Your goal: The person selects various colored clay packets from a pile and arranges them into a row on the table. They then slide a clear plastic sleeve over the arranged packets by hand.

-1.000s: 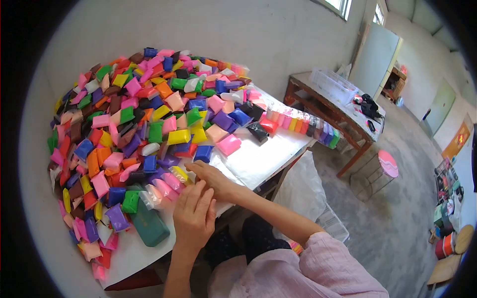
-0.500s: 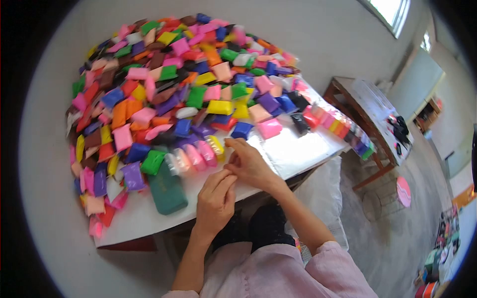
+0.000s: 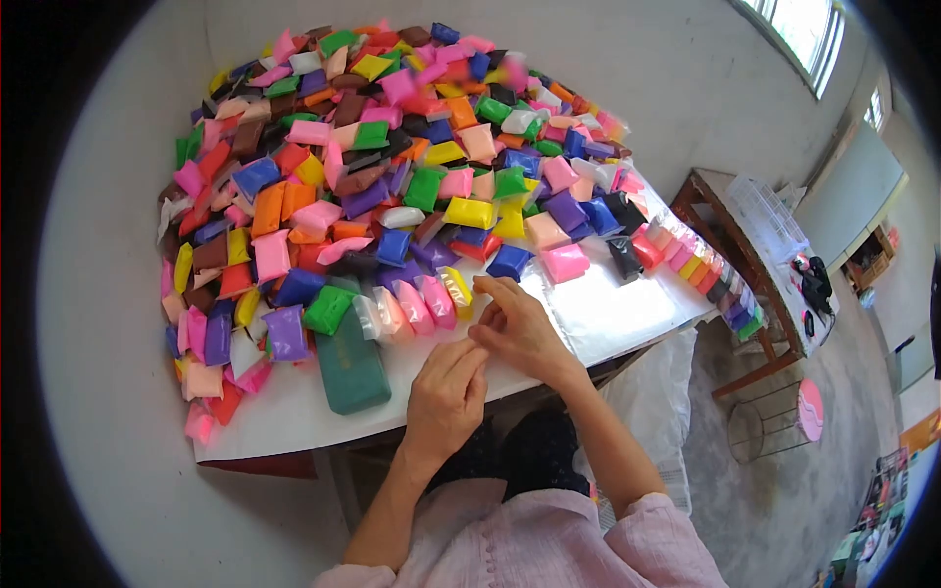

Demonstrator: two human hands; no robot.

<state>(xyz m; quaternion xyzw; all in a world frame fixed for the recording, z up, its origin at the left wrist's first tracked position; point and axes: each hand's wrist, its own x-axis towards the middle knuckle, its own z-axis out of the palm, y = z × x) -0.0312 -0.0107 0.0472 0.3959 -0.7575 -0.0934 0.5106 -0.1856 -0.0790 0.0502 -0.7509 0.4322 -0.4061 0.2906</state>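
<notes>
My left hand is closed, with its fingers curled together, just off the table's front edge. My right hand meets it at the fingertips, fingers bent and the index stretched further out. Whatever lies between the fingers is hidden. Just beyond the hands stands a short row of small plastic packets: a yellow packet nearest my right hand, then a pink packet, another pink one, a peach packet and a whitish one. To their left lies a dark green case, with a green packet resting on its far end.
A large heap of multicoloured packets covers much of the white table. A longer row of packets runs along the table's right end. Further right stand a wooden table and a wire-sided stool with a pink top.
The whole view has shifted, so the table and heap sit further right in the picture. My hands stay together at the table edge, nearly in the same pose.
</notes>
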